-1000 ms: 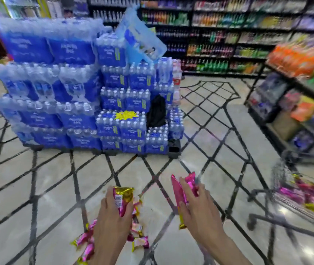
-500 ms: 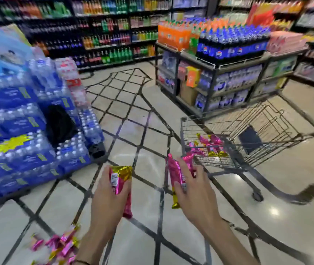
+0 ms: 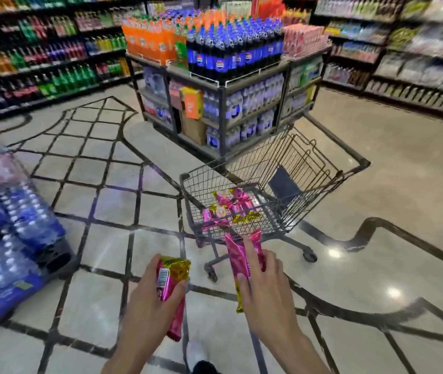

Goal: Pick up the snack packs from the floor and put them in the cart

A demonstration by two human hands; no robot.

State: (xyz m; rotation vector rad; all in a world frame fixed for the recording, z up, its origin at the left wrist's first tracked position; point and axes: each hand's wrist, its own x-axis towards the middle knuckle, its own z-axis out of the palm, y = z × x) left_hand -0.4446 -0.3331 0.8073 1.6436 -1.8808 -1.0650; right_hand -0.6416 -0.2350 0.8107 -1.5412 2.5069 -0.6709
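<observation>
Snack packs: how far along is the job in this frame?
Done: several pink-and-gold packs already lie in the cart. In hand: the left hand grips a gold-ended pack and the right hand holds pink packs, both outside the basket. Left: drop these in. No packs show on the floor in this view, so whether more remain cannot be told.

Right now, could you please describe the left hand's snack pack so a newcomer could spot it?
Find the wire cart in the aisle; two hands hover before it. The left hand grips a pink snack pack. Unlike the pink pack in the right hand, its top end is gold beside a white barcode.
</observation>
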